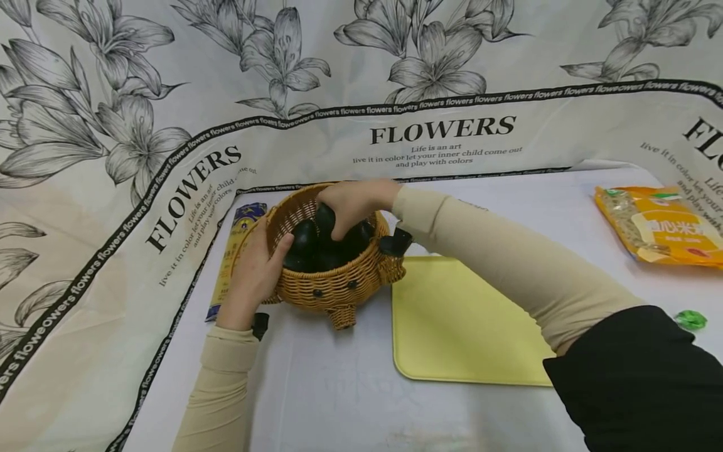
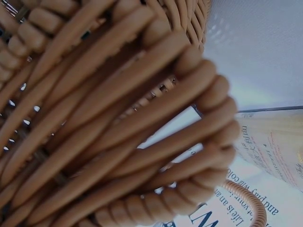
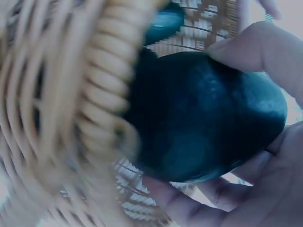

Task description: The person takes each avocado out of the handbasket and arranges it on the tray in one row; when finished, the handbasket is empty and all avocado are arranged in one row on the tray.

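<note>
A woven wicker basket (image 1: 305, 289) with an animal face, two dark eyes and a jutting snout, stands on the white table. Several smooth, glossy dark green egg-shaped things (image 1: 303, 237) lie inside. My left hand (image 1: 255, 270) grips the basket's left rim, its thumb over the edge. Reaching into the basket, my right hand (image 1: 356, 204) holds one dark green egg-shaped thing (image 3: 208, 118) between thumb and fingers, as the right wrist view shows up close. In the left wrist view, woven basket strands (image 2: 118, 109) fill most of the picture and hide the left fingers.
A yellow board (image 1: 463, 333) lies right of the basket, under the right forearm. Behind the left hand lies a blue and yellow packet (image 1: 226, 263). An orange food bag (image 1: 661, 226) and a small green crumpled item (image 1: 691, 320) are at far right. Flower-printed cloth (image 1: 440, 138) rises behind.
</note>
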The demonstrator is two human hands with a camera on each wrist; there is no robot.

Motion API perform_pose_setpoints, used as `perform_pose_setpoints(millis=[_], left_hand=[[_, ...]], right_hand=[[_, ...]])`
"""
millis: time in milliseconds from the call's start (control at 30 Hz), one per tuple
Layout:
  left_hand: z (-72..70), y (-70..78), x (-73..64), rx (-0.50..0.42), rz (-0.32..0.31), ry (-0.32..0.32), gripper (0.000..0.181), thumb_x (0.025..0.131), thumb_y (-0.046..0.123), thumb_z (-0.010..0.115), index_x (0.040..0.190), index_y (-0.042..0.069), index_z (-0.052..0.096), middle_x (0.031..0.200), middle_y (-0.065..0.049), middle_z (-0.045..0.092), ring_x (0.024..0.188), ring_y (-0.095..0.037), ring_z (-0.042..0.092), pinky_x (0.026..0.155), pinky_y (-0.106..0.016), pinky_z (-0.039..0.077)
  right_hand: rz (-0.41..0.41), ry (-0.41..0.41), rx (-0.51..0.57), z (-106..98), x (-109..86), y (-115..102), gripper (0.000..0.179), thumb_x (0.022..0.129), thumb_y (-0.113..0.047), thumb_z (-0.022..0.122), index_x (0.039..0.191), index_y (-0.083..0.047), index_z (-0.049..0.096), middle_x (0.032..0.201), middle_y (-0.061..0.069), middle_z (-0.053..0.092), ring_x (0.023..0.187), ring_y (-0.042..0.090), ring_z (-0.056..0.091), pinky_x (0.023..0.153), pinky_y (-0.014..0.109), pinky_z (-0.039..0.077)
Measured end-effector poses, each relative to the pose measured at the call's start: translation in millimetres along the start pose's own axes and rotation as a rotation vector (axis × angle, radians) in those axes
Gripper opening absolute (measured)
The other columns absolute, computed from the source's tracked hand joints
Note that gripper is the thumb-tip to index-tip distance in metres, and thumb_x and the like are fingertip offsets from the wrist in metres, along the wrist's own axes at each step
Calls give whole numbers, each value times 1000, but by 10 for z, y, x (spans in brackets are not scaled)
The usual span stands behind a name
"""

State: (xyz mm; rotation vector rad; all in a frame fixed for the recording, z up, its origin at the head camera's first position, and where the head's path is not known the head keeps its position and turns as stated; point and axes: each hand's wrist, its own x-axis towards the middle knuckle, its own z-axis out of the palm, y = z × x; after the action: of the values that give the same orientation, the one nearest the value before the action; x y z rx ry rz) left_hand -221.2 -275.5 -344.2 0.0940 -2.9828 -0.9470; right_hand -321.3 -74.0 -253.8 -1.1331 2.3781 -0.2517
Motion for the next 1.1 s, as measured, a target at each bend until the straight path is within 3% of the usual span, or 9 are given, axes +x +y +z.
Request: perform_pose_setpoints(millis=[100, 233, 433, 733, 867, 1100], left_hand=[[-1, 3, -5, 1, 0, -1, 91, 87, 75, 18, 152, 17, -7, 159, -14, 7, 145, -39, 16, 115, -59, 18], [38, 34, -68, -5, 12, 4, 91, 88, 75, 18, 152, 16, -7, 159, -14, 6, 145, -39, 14, 115, -58, 17], [80, 71, -174, -3, 7, 11, 90, 88, 74, 17, 152, 16, -8, 159, -15, 5, 145, -40, 12, 116, -58, 15], [113, 69, -283, -8, -4, 22, 90, 89, 73, 18, 153, 14, -6, 159, -17, 7, 145, -41, 13, 115, -59, 15], [115, 72, -296, -10, 16, 37, 88, 91, 71, 19, 153, 12, -3, 158, -19, 9, 144, -42, 14, 115, -59, 15], [111, 123, -319, -17, 35, 46, 87, 91, 70, 19, 153, 11, -2, 158, -20, 11, 144, -42, 15, 115, -59, 16]], right_hand=[[-20, 69, 110, -126, -156, 33, 37, 79, -17, 66, 112, -8, 53, 100, 6, 55, 79, 17, 52, 66, 28, 46], [-14, 156, 173, -277, -527, 119, 40, 78, -18, 67, 116, -9, 54, 106, 7, 57, 87, 19, 56, 72, 29, 51], [108, 177, 251, -350, -1126, 380, 44, 85, -19, 65, 124, -7, 48, 117, 12, 55, 97, 23, 62, 79, 33, 56], [251, 236, 269, -105, -1794, 772, 46, 81, -20, 71, 117, 1, 51, 105, 14, 60, 83, 18, 62, 70, 29, 54], [302, 257, 286, 35, -2030, 902, 51, 81, -21, 71, 121, 1, 49, 106, 14, 60, 84, 17, 61, 71, 29, 51], [407, 324, 211, 304, -2435, 1102, 58, 78, -29, 76, 122, -2, 49, 110, 13, 60, 89, 18, 58, 74, 31, 46]])
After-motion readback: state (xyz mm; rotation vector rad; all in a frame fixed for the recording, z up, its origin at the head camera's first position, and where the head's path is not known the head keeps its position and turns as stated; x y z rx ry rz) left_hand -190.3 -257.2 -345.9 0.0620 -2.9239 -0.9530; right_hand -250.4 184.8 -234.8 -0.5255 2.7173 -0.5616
